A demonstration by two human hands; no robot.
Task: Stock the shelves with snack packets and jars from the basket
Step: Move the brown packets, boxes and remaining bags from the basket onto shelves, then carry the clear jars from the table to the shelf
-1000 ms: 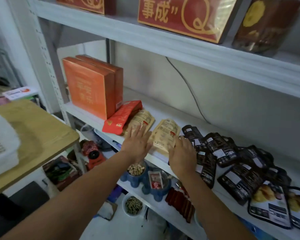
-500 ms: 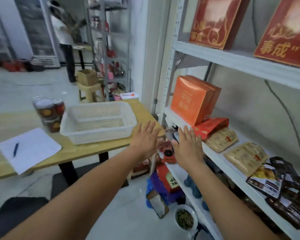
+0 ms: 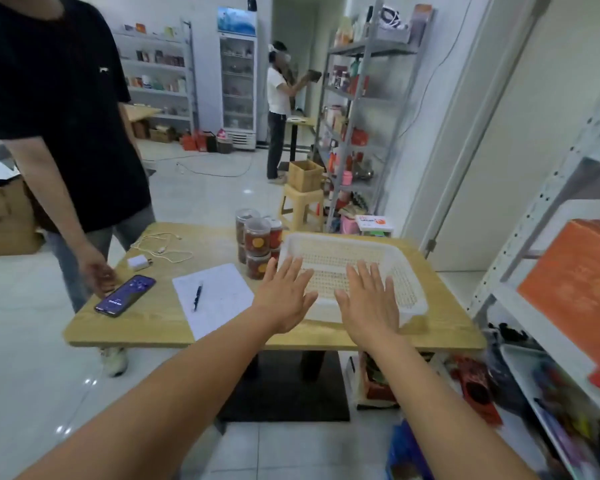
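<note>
A white plastic basket [image 3: 406, 271] sits on the wooden table [image 3: 153, 327] and looks empty inside. Several clear jars with red contents [image 3: 257, 237] stand stacked just left of the basket. My left hand [image 3: 284, 296] hovers flat, fingers spread, over the basket's near left corner, holding nothing. My right hand [image 3: 368, 303] is spread the same way over the basket's near rim, also empty. The white shelf unit [image 3: 548, 327] with an orange box [image 3: 575, 285] is at the far right edge.
A person in a black shirt [image 3: 59, 109] stands at the table's left, hand near a phone [image 3: 125, 295]. Paper with a pen [image 3: 215, 299], a charger and cable [image 3: 153, 252] lie on the table. Another person stands by distant shelves. Packets lie under the table.
My view has swung left from the shelf to the table. Both hands left the packets on the shelf and now hover open over the basket.
</note>
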